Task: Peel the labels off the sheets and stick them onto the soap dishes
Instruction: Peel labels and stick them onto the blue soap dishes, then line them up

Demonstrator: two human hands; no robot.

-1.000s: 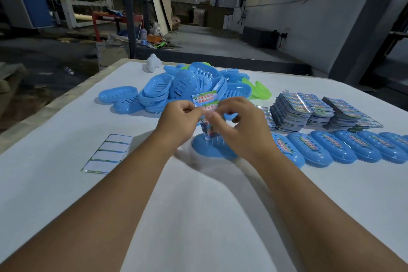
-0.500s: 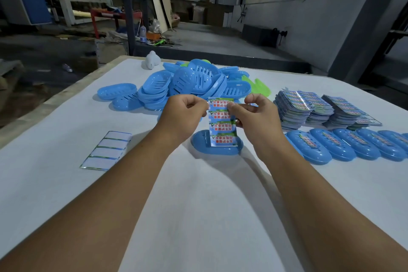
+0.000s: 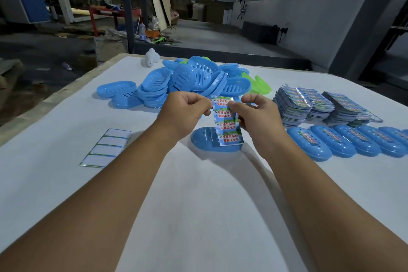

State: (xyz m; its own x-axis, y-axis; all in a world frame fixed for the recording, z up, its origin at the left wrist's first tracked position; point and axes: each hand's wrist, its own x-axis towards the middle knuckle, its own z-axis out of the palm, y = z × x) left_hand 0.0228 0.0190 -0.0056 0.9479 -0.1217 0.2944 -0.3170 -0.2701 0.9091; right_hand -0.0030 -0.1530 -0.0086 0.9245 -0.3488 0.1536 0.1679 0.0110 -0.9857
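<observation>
Glossy printed label sheet, shiny blue plastic soap dishes, matt white tabletop

Label sheet up between both hands, left hand on its left edge, right hand on its right. Directly below on the tabletop, one soap dish; behind, the dish pile; right, sheet stacks behind a dish row; far left, a spent sheet.

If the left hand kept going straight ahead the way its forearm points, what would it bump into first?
Probably the label sheet that the left hand already pinches, then the heap of blue soap dishes behind; depth is hard to judge.
</observation>
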